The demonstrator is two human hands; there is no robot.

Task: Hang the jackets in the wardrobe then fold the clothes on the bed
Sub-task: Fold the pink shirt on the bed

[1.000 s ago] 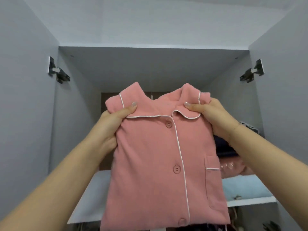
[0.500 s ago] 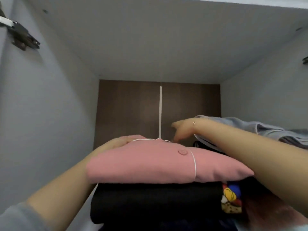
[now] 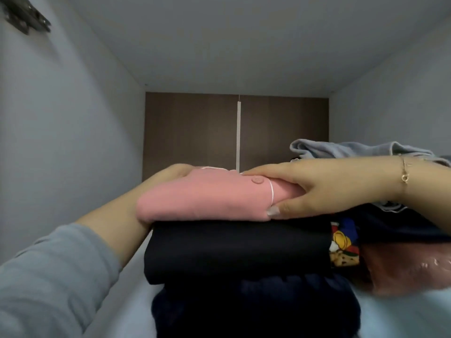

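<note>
A folded pink shirt (image 3: 207,198) with white piping and a button lies on top of a stack of dark folded clothes inside the wardrobe. My right hand (image 3: 329,184) grips its right end, fingers flat on top and thumb underneath. My left hand (image 3: 173,170) holds the far left end of the shirt; its fingers are mostly hidden behind the fabric. Under the shirt lies a black folded garment (image 3: 234,250), and below that a navy one (image 3: 256,311).
To the right sits another pile: a grey-blue garment (image 3: 341,148) on top, a cartoon-print piece (image 3: 344,245) and a pinkish item in clear wrap (image 3: 402,269). The white shelf (image 3: 127,301) shows at lower left. Grey side walls, a brown back panel (image 3: 190,128) and a door hinge (image 3: 24,18) enclose the space.
The pink shirt went from held upright before the wardrobe to lying flat on the dark stack. My right hand has come back from the rear and now clasps the shirt's right end.
</note>
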